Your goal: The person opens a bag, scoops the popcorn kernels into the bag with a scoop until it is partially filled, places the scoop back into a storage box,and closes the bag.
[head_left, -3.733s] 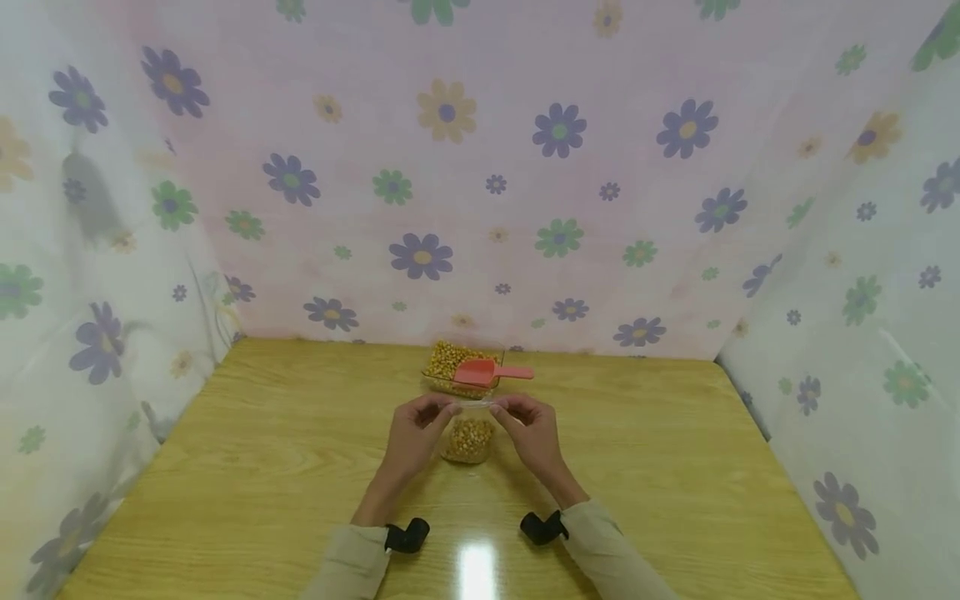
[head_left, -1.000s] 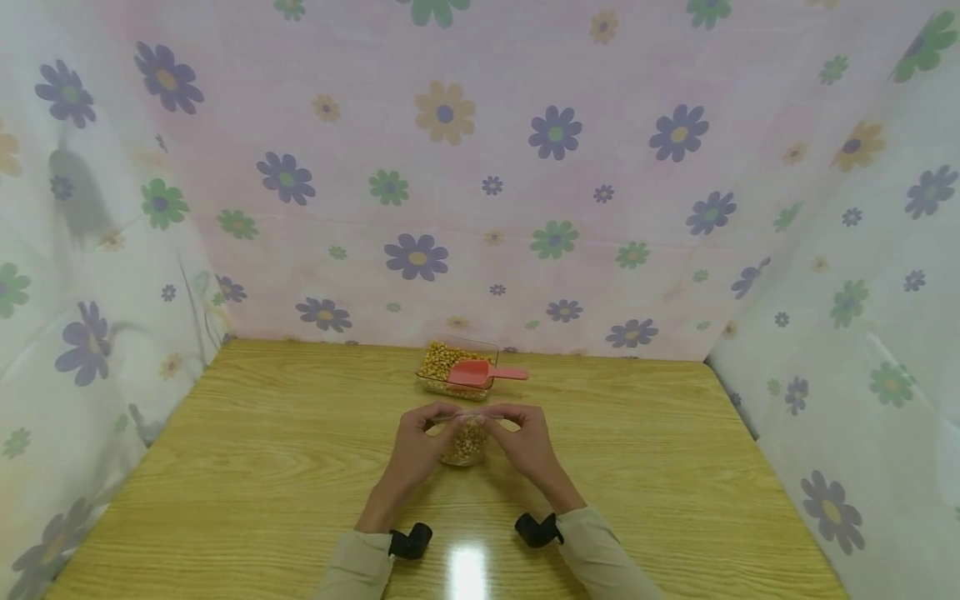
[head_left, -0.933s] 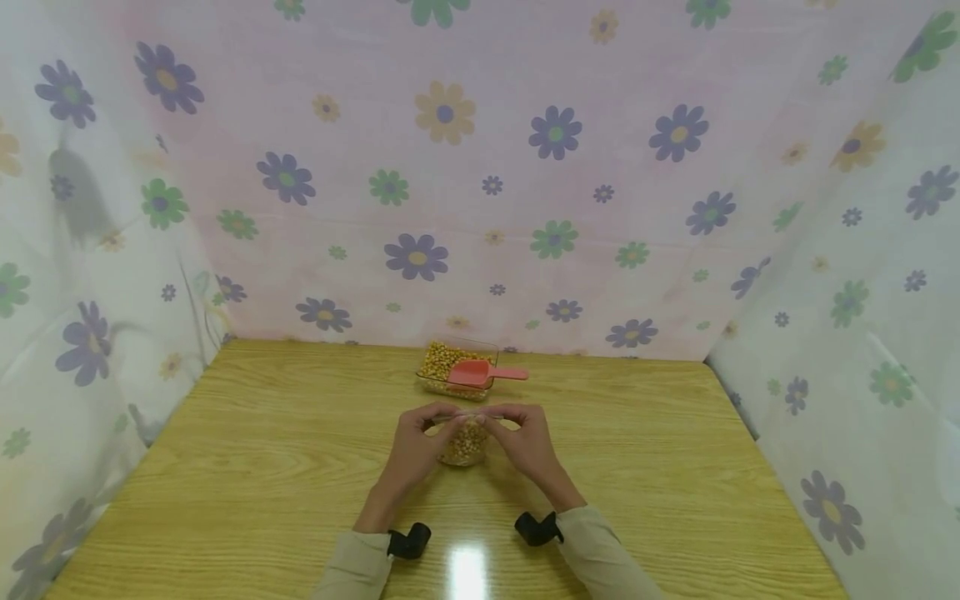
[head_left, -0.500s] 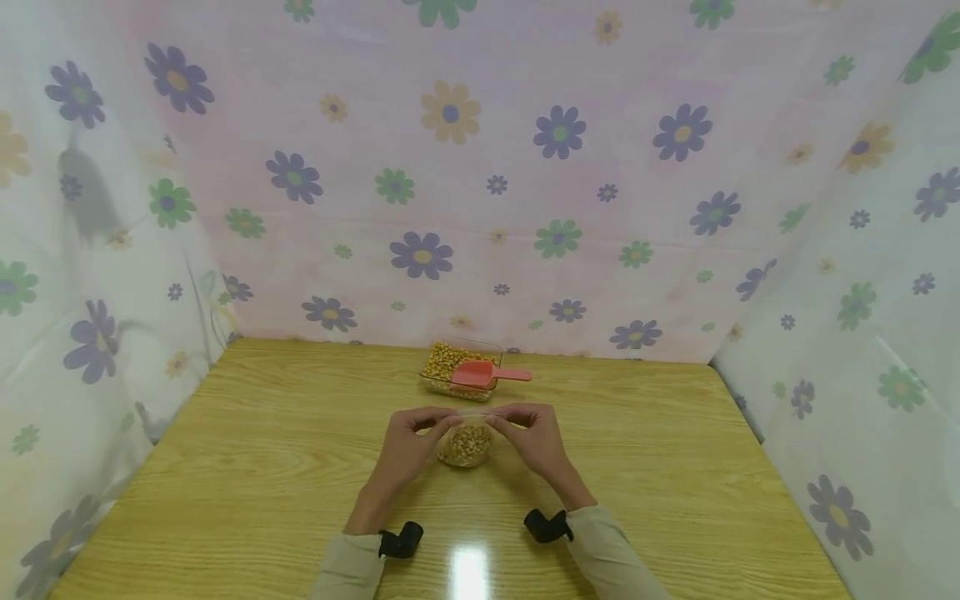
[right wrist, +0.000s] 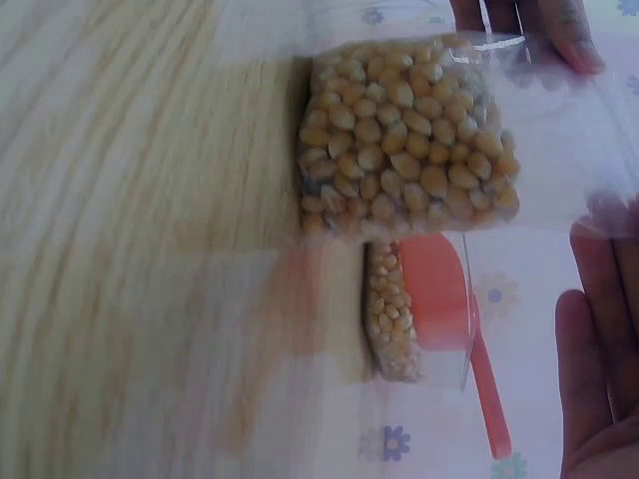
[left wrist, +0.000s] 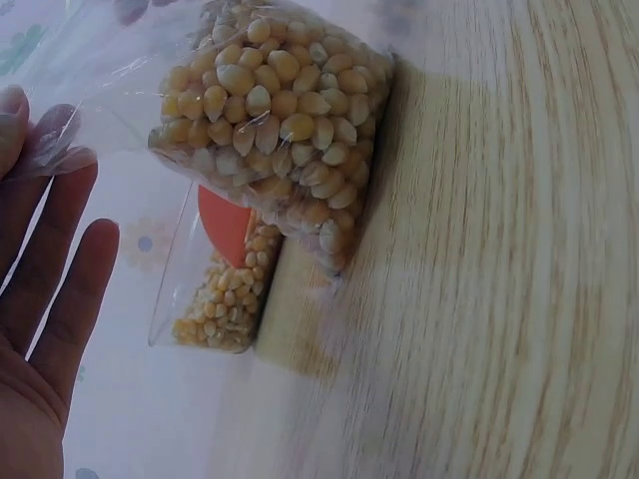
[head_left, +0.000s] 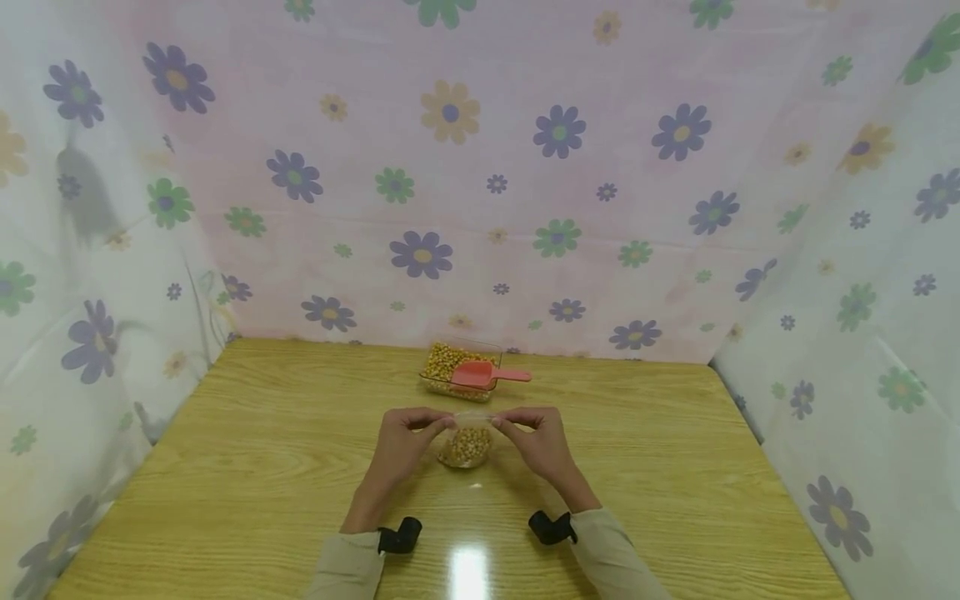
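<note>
A clear plastic bag [head_left: 469, 447] part filled with yellow corn kernels stands on the table in the middle of the head view. My left hand [head_left: 403, 437] pinches the left end of its top edge between thumb and forefinger. At the opposite end, my right hand [head_left: 538, 437] pinches the same edge. Close up in the left wrist view, the kernels [left wrist: 280, 110] fill the bag's lower part, and the film above them is bare. The right wrist view shows the bag [right wrist: 399, 140] with its base at the tabletop. Thumb and forefinger of the right hand are mostly cut off there.
Behind the bag stands a clear rectangular container [head_left: 442, 385] of corn kernels. A red scoop [head_left: 474, 375] lies in it, its handle sticking out to the right. Flowered cloth [head_left: 480, 217] walls the wooden table [head_left: 262, 467] at the back and sides.
About a second ago my hands were close together at the bag's top; they have since moved apart along its edge. The bag stays in about the same place.
</note>
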`<state>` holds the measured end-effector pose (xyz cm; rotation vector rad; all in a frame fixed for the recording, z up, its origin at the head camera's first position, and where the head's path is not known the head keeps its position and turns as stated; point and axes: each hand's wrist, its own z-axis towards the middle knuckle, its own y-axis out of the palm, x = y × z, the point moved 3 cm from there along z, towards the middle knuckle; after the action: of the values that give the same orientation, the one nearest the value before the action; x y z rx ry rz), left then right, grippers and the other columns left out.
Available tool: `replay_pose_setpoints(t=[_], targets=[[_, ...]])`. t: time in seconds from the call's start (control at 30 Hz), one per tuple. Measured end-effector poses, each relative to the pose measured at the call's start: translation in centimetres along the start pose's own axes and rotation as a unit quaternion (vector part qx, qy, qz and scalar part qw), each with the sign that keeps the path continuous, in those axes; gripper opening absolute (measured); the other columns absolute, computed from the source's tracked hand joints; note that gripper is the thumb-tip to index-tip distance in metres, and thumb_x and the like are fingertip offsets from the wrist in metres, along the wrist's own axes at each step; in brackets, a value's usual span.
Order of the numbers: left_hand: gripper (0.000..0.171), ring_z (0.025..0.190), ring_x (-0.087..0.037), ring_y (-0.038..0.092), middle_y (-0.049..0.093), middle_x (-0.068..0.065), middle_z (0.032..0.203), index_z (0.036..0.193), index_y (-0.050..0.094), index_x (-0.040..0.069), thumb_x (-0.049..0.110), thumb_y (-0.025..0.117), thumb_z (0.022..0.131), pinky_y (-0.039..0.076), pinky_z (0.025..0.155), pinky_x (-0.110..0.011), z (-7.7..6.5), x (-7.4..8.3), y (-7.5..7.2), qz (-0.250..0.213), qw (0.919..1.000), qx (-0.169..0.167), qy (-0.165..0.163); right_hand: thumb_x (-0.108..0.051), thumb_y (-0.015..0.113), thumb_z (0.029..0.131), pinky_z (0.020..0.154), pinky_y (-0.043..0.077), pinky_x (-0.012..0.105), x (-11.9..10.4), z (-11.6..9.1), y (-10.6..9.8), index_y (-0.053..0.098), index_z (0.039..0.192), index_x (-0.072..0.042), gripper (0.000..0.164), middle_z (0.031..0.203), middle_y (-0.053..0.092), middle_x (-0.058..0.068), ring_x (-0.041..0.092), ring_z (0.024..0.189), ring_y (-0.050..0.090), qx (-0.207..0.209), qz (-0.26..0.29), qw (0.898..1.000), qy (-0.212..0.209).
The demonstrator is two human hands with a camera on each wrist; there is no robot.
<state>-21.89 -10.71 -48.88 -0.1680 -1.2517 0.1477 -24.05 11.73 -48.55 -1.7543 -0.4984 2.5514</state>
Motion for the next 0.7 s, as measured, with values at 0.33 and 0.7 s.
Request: replay_pose_setpoints(t=[0.33, 0.7], targets=[[0.008, 0.080, -0.030, 0.074, 0.077, -0.016, 0.087, 0.088, 0.082, 0.003, 0.011, 0.080, 0.087, 0.061, 0.075, -0.030, -0.1, -0.2, -0.7, -0.048, 0.9988, 0.002, 0.001, 0.001, 0.073, 0.092, 0.085, 0.060, 0.042, -0.3, -0.1, -0.1, 0.079, 0.093, 0.006, 0.009, 0.092, 0.077, 0.020, 0.015, 0.088, 0.075, -0.005, 0.017, 1.000, -0.014], [0.033, 0.092, -0.018, 0.073, 0.076, -0.015, 0.103, 0.122, 0.073, 0.003, 0.017, 0.077, 0.092, 0.059, 0.084, -0.032, -0.3, 0.2, -1.9, -0.017, 0.9986, -0.042, -0.028, -0.020, 0.063, 0.103, 0.104, 0.047, 0.059, 0.4, -0.6, -1.0, 0.074, 0.122, -0.007, 0.026, 0.125, 0.072, 0.011, 0.029, 0.123, 0.064, -0.027, -0.037, 0.999, -0.013]])
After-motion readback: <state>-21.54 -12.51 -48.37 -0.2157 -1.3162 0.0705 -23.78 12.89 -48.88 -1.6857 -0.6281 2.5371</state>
